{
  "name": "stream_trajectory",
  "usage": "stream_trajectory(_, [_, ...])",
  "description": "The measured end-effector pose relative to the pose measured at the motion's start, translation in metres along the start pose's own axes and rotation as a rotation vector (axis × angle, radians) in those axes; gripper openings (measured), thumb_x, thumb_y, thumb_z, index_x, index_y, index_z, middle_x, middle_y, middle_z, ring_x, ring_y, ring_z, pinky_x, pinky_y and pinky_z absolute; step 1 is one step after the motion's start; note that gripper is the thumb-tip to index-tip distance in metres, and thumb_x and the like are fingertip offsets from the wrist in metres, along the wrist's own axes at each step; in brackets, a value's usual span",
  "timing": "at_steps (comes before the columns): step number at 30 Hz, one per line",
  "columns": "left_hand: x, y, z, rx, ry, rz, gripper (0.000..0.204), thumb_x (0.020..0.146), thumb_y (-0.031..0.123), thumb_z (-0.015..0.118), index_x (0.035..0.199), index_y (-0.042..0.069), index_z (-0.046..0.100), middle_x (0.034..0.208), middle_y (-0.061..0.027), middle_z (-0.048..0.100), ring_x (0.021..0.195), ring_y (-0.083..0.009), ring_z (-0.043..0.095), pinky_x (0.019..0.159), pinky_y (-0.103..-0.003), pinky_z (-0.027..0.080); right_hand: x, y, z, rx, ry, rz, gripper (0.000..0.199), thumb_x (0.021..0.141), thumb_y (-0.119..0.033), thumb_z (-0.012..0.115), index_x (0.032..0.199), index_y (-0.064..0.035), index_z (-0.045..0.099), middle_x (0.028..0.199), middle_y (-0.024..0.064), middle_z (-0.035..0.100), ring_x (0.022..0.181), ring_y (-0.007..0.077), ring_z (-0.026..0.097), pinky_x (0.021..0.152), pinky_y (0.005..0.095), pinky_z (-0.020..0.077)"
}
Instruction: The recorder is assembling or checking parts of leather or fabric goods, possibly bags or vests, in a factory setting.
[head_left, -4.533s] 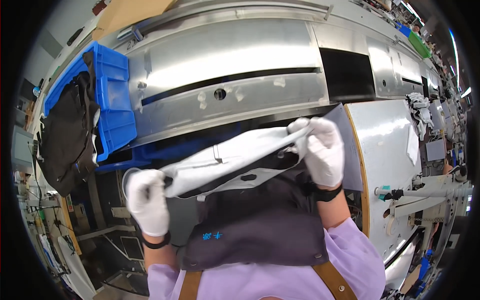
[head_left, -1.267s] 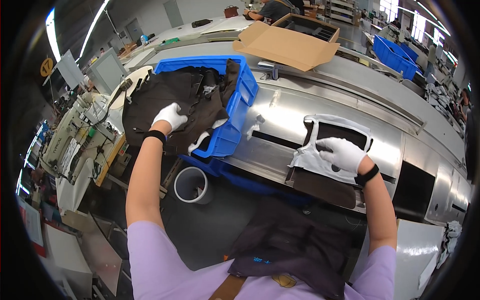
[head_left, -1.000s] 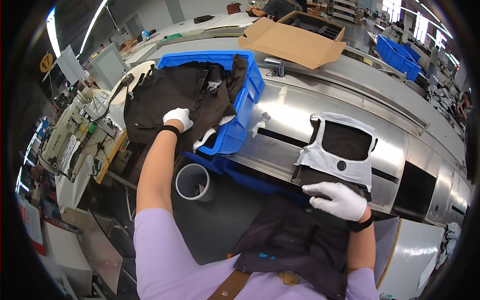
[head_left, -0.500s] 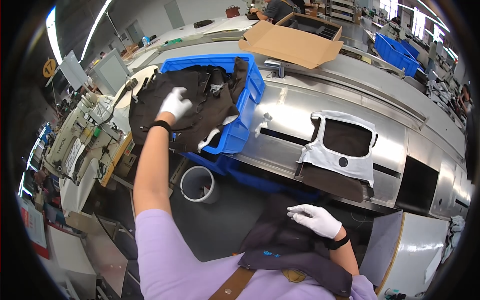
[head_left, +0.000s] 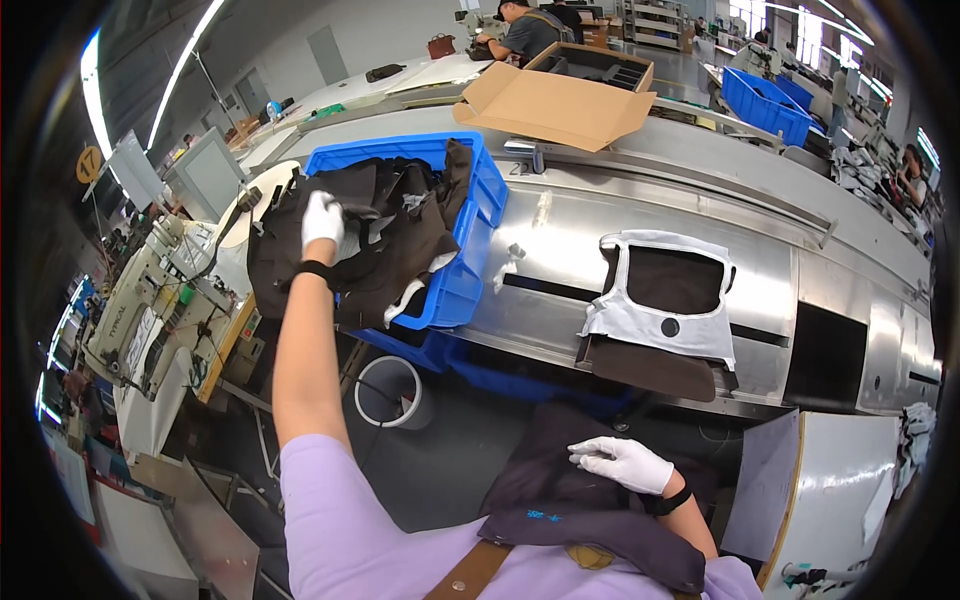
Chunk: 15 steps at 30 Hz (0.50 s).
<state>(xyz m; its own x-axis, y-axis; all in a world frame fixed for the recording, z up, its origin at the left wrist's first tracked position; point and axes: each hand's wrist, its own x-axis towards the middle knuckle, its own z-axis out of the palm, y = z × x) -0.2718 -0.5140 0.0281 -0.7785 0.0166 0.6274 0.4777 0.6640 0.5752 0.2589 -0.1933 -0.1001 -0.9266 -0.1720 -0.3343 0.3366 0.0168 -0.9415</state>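
Note:
My left hand (head_left: 322, 220), in a white glove, reaches far out to the left and rests on a pile of dark fabric pieces (head_left: 395, 235) that fills a blue plastic bin (head_left: 470, 270); its fingers look closed on some of the fabric. My right hand (head_left: 620, 462), also gloved, lies flat with fingers apart on dark cloth (head_left: 560, 480) on my lap. A white-and-dark garment piece (head_left: 665, 305) lies spread on the steel work surface (head_left: 560, 250), apart from both hands.
An open cardboard box (head_left: 560, 100) sits behind the bin. A sewing machine (head_left: 150, 300) stands at the left. A white round container (head_left: 392, 390) is on the floor below the bin. Another blue bin (head_left: 765, 100) and other people are at the back.
My right hand let go of the white-and-dark piece on the steel surface and dropped to my lap. My left hand moved further up onto the fabric pile in the bin.

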Motion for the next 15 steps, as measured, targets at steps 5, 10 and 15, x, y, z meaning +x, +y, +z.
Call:
stream_trajectory(5, [0.031,0.079,-0.046,-0.186,0.110,0.149,0.013,0.096,0.011,0.057,0.105,0.003,0.059,0.095,-0.0107,0.065,0.087,-0.0188,0.060,0.081,-0.031,0.048,0.010,0.009,-0.001,0.019,-0.004,-0.023,0.036,0.100,-0.018,0.057,0.132,-0.0013,0.058,0.123,0.0100,0.066,0.114,0.0148,0.061,0.098,0.0275,0.0476])
stream_trajectory(10, [0.022,0.140,-0.062,-0.260,0.048,0.144,0.011,0.097,0.012,0.057,0.104,0.004,0.060,0.094,-0.0059,0.063,0.089,-0.0148,0.057,0.081,-0.029,0.047,0.017,-0.003,0.008,-0.083,-0.075,0.033,0.037,0.100,-0.022,0.056,0.131,-0.0017,0.058,0.122,0.0111,0.066,0.112,0.0161,0.063,0.097,0.0274,0.0478])
stream_trajectory(15, [0.010,0.203,-0.067,-0.486,-0.092,0.288,0.008,0.099,0.010,0.056,0.102,0.004,0.060,0.091,0.0002,0.061,0.083,-0.0074,0.054,0.077,-0.022,0.045,0.031,-0.014,0.007,-0.223,-0.035,-0.139,0.045,0.099,-0.024,0.058,0.137,-0.0024,0.051,0.124,0.0146,0.065,0.116,0.0216,0.062,0.100,0.0334,0.0477])
